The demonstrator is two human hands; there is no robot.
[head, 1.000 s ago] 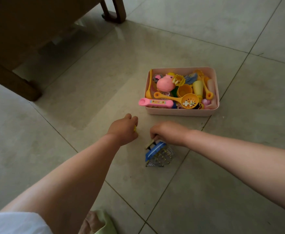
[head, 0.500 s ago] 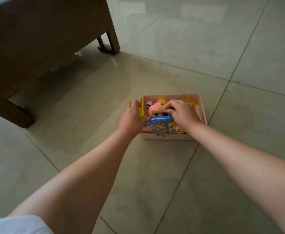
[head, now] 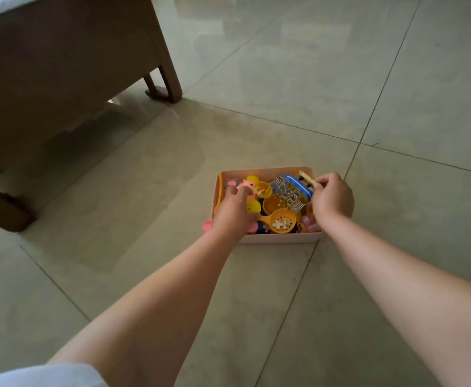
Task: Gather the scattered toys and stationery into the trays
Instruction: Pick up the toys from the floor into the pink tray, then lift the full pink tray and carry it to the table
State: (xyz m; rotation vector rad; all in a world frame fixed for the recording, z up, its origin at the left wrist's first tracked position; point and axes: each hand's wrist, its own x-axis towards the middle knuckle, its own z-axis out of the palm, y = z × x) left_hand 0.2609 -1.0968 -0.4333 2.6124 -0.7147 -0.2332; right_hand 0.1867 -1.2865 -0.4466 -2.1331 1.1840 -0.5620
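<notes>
A: Logging the head view. Where is the tray (head: 267, 238) sitting?

B: The pink tray is sitting on the tiled floor (head: 284, 113), in front of both forearms. It is holding a heap of plastic toys.

A: What is the right hand (head: 332, 197) doing?

B: It is hovering over the tray's right edge, fingers curled, pinching the pale yellow handle (head: 307, 176) of the toy shopping cart (head: 293, 191). The cart, blue with a wire basket, is lying tilted on top of the heap near the far right corner.

A: And the left hand (head: 233, 212)?

B: It is reaching over the tray's left side, fingers curled downward into the toys. A small yellow piece (head: 253, 206) is showing right against its fingers; whether the fingers are gripping it, I cannot tell.

A: Other contents?

B: A pink pig figure (head: 246, 185) is lying at the far left, partly behind the left hand. An orange strainer scoop (head: 281, 220) is lying near the front wall, an orange cup (head: 272, 203) just behind it. A pink handle end (head: 208, 225) is poking out past the tray's near left corner.

A: Surroundings?

B: A dark wooden piece of furniture (head: 61, 79) is standing at upper left, well apart from the tray.
</notes>
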